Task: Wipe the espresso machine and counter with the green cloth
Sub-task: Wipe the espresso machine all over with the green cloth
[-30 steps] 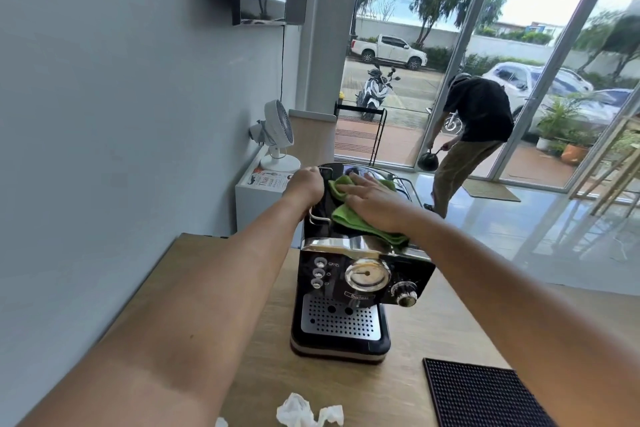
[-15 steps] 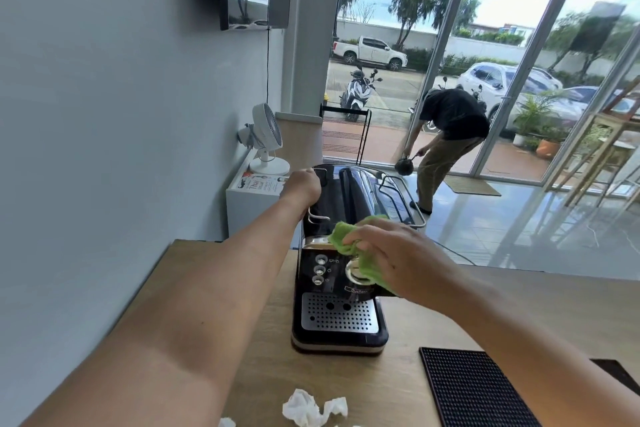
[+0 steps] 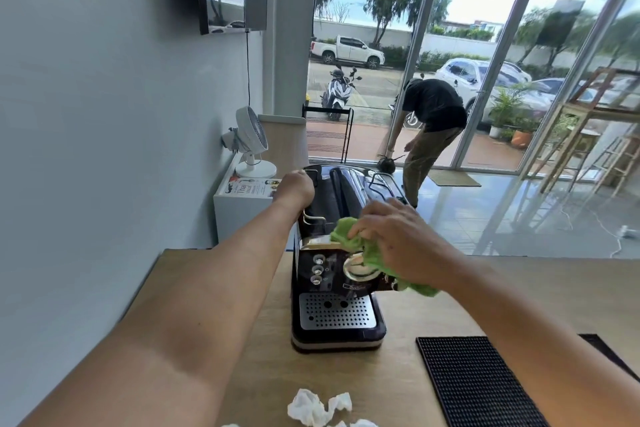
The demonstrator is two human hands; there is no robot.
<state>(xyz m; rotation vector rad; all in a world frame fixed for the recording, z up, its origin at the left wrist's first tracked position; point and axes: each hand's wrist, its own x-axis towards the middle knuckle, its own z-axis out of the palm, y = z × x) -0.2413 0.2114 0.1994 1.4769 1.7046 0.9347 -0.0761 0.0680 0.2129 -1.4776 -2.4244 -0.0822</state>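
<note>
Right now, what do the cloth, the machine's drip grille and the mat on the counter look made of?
Green cloth: soft fabric, probably microfibre; it bunches and folds in the right hand. Drip grille: brushed metal, likely stainless steel; grey sheen, punched holes. Black mat: seemingly rubber; matte, with a fine gridded texture.

Bare counter [image 3: 433, 305] lies open right of the espresso machine [image 3: 337, 319]; the black bar mat [image 3: 485, 385] at lower right and crumpled tissue [image 3: 318, 409] at bottom centre obstruct.

Cloth [image 3: 372, 253]: bright green
Espresso machine [image 3: 337, 288]: black, perforated silver tray
Mat [image 3: 478, 381]: black, dotted
Counter [image 3: 398, 374]: light wood
</note>
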